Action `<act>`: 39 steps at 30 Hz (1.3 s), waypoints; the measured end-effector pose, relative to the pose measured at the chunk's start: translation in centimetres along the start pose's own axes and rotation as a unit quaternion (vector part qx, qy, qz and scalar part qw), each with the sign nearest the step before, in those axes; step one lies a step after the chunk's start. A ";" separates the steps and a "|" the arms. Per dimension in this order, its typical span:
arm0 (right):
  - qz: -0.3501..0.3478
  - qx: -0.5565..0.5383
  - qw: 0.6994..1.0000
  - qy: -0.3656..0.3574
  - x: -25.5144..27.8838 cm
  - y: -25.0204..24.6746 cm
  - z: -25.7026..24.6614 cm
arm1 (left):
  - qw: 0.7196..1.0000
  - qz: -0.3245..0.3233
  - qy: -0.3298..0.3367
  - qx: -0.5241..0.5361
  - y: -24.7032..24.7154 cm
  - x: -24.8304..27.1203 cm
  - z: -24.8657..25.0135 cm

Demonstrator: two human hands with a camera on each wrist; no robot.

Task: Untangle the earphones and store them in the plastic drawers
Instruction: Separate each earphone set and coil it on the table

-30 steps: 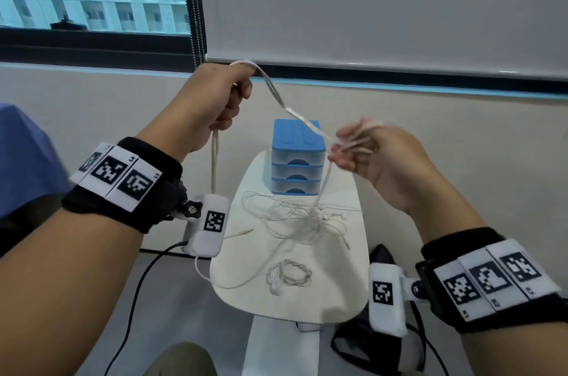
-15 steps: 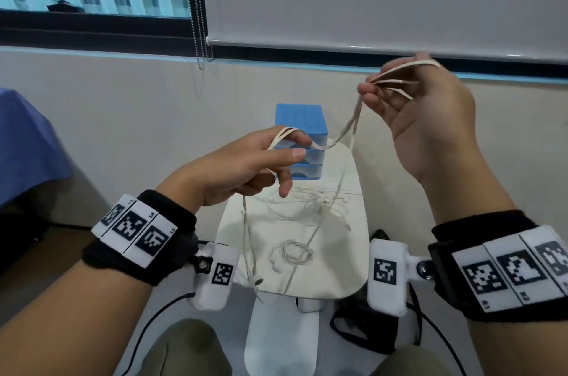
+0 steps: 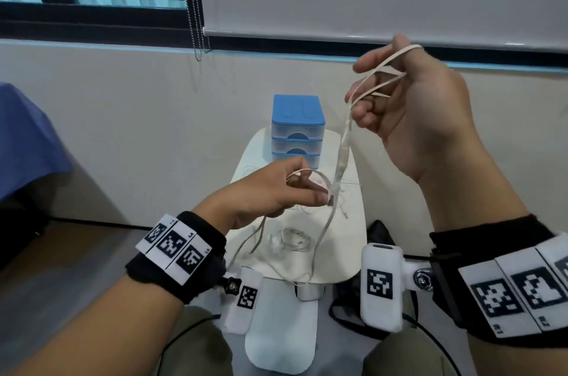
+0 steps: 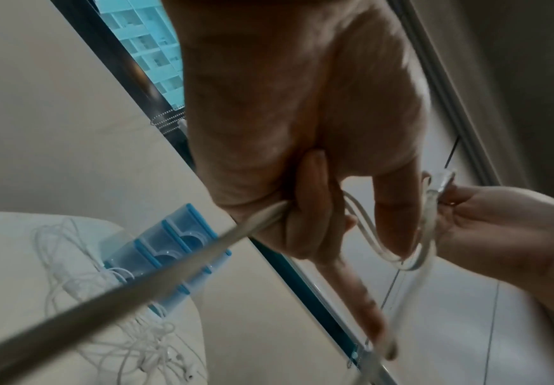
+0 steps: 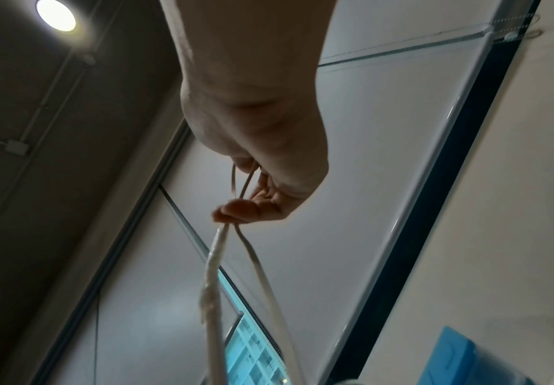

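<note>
A flat beige earphone cable [image 3: 343, 148] runs taut between my two hands above the small white table [image 3: 350, 240]. My right hand [image 3: 408, 105] is raised, with loops of the cable wound over its fingers [image 5: 236, 208]. My left hand [image 3: 276, 194] is lower and pinches the cable's lower part [image 4: 397, 250]; loose ends hang down from it. The blue and clear plastic drawers [image 3: 297, 129] stand at the table's far end, all shut. A tangled white earphone pile [image 4: 144, 346] and a coiled white pair [image 3: 292, 242] lie on the table.
The table is narrow and stands against a beige wall under a window with a roller blind. A blue cloth [image 3: 24, 136] sits at the left. A dark bag [image 3: 381, 234] and black cables lie on the floor at the right.
My right hand rose from the drawers' level to well above them, winding more cable on its fingers. My left hand dropped from high at the left to just over the table.
</note>
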State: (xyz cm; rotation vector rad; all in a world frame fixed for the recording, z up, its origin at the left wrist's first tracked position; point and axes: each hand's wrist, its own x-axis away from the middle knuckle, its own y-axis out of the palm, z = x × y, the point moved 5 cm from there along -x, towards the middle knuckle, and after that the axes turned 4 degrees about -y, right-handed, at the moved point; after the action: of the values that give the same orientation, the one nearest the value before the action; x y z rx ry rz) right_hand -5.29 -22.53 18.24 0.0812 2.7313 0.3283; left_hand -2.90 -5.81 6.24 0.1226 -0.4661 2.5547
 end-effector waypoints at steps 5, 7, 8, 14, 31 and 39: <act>0.085 -0.013 0.996 -0.008 -0.7 -2.2 -0.2 | 0.991 -0.115 0.018 0.061 2.0 1.6 1.4; 0.128 -0.016 0.992 -0.010 -0.9 -3.5 0.2 | 0.986 -0.148 0.019 0.077 2.6 2.2 1.7; 0.148 -0.019 0.989 -0.013 -1.0 -4.2 0.5 | 0.984 -0.155 0.019 0.081 2.8 2.6 1.9; 0.189 -0.012 0.982 0.008 -0.6 -8.3 3.0 | 0.970 -0.228 0.049 0.065 3.9 5.7 3.7; 0.188 0.248 0.945 0.096 2.2 -15.5 11.2 | 0.974 -0.182 -0.034 -0.128 3.9 4.8 -3.2; 0.312 0.314 0.897 0.013 2.3 -18.3 11.7 | 0.994 -0.062 -0.079 -0.040 0.5 4.5 -5.6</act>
State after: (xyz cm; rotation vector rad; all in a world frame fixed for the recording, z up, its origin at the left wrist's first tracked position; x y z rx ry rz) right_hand -3.08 -37.52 2.49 1.1387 2.6472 -0.4119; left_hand -6.98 -2.02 1.64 0.3161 -0.6023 2.4113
